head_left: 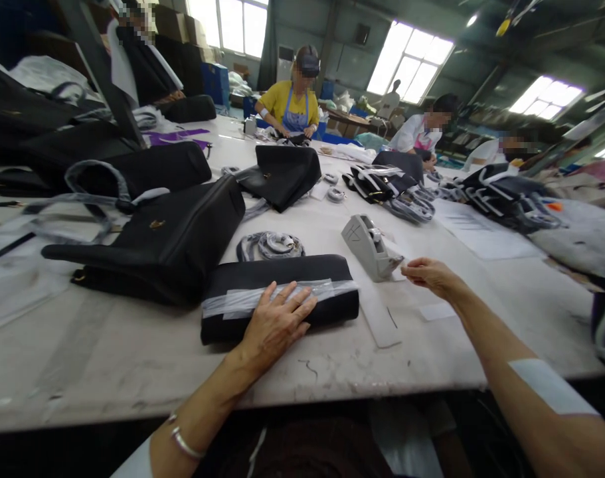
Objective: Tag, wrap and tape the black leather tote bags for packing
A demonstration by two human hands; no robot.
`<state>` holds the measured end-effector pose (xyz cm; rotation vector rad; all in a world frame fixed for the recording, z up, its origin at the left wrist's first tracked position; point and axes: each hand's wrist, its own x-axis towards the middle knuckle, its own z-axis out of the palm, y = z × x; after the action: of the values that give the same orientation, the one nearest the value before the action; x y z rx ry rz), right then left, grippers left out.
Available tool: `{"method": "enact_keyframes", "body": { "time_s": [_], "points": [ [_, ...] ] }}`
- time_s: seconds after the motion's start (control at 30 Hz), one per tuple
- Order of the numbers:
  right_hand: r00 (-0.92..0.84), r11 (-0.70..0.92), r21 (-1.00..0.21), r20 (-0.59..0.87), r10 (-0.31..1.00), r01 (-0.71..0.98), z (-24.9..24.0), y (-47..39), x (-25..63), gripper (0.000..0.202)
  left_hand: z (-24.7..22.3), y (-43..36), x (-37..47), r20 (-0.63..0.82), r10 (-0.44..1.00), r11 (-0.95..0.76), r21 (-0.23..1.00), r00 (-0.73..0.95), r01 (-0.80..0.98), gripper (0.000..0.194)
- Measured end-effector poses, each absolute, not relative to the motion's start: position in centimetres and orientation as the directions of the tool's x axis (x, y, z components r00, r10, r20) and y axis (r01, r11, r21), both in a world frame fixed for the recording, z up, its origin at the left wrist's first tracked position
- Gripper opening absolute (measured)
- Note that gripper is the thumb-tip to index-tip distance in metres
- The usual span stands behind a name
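A black handbag point(282, 269) lies flat in front of me, with a white wrapping strip point(235, 302) across it. My left hand point(282, 317) rests on the strip and the bag, fingers stretched out. To the right of the bag stands a grey tape dispenser point(364, 249). At its cutting end my right hand point(429, 275) is closed in a pinch; clear tape seems to be between thumb and finger, though it is hard to make out. Behind the bag lies a coiled strap point(272, 245) in clear wrap.
A large black handbag point(167, 239) stands close on the left, more bags behind it. A white foam strip point(380, 318) lies below the dispenser. Piled black bag parts point(506, 189) and paper sheets point(484, 229) are at right. Co-workers, one in a yellow shirt point(289, 103), work across the table.
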<state>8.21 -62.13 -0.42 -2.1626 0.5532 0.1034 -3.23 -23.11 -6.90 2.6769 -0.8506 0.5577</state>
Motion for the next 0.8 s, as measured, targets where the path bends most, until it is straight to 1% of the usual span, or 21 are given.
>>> {"method": "enact_keyframes", "body": {
  "time_s": [0.1,0.13,0.2,0.27,0.3,0.37,0.4,0.47,0.5,0.53,0.57,0.7,0.8],
  "points": [
    [0.883,-0.634,-0.62,-0.25,-0.398,-0.462,1.2,-62.3,7.8,0.025,-7.1,-23.1,-3.2,0.425,-0.495,-0.789,0.146,0.758,-0.597,0.043],
    [0.892,-0.662,-0.601,-0.249,-0.376,-0.447,1.8,-61.6,7.5,0.023,-7.1,-23.1,-3.2,0.423,-0.5,-0.786,0.143,0.756,-0.601,0.044],
    [0.94,-0.707,-0.621,-0.262,-0.22,-0.339,2.7,-58.6,6.4,0.018,-7.2,-23.2,-3.1,0.42,-0.509,-0.782,0.139,0.751,-0.608,0.044],
    [0.954,-0.711,-0.694,-0.277,0.116,-0.115,3.4,-54.0,5.4,0.024,-7.2,-23.2,-3.1,0.414,-0.505,-0.787,0.139,0.757,-0.601,0.044],
    [0.93,-0.712,-0.701,-0.287,0.232,-0.039,3.6,-51.4,5.0,0.026,-7.2,-23.2,-3.2,0.41,-0.502,-0.791,0.139,0.762,-0.596,0.044],
    [0.856,-0.726,-0.685,-0.336,0.393,0.064,3.7,-46.5,4.7,0.023,-7.2,-23.2,-3.2,0.406,-0.502,-0.793,0.135,0.763,-0.594,0.044],
    [0.829,-0.781,-0.609,-0.36,0.428,0.14,3.6,-44.6,4.7,0.02,-7.1,-23.2,-3.2,0.405,-0.505,-0.793,0.132,0.762,-0.595,0.044],
    [0.817,-0.873,-0.395,-0.375,0.438,0.287,3.2,-42.0,5.1,0.013,-7.1,-23.2,-3.3,0.409,-0.508,-0.791,0.128,0.758,-0.599,0.045],
    [0.824,-0.895,-0.291,-0.368,0.43,0.337,2.9,-41.3,5.4,0.013,-7.1,-23.2,-3.3,0.409,-0.509,-0.79,0.127,0.757,-0.6,0.045],
    [0.833,-0.905,-0.215,-0.356,0.422,0.367,2.7,-40.9,5.6,0.014,-7.1,-23.2,-3.3,0.409,-0.51,-0.79,0.126,0.757,-0.6,0.046],
    [0.84,-0.909,-0.172,-0.349,0.417,0.38,2.6,-40.7,5.9,0.015,-7.1,-23.2,-3.3,0.407,-0.511,-0.79,0.125,0.757,-0.6,0.047],
    [0.854,-0.92,-0.066,-0.35,0.384,0.387,2.6,-40.6,6.1,0.023,-7.1,-23.2,-3.2,0.404,-0.511,-0.789,0.128,0.758,-0.601,0.048],
    [0.888,-0.938,0.036,-0.338,0.313,0.344,2.9,-41.5,6.0,0.032,-7.1,-23.2,-3.2,0.416,-0.505,-0.788,0.135,0.756,-0.601,0.046]
  ]
}}
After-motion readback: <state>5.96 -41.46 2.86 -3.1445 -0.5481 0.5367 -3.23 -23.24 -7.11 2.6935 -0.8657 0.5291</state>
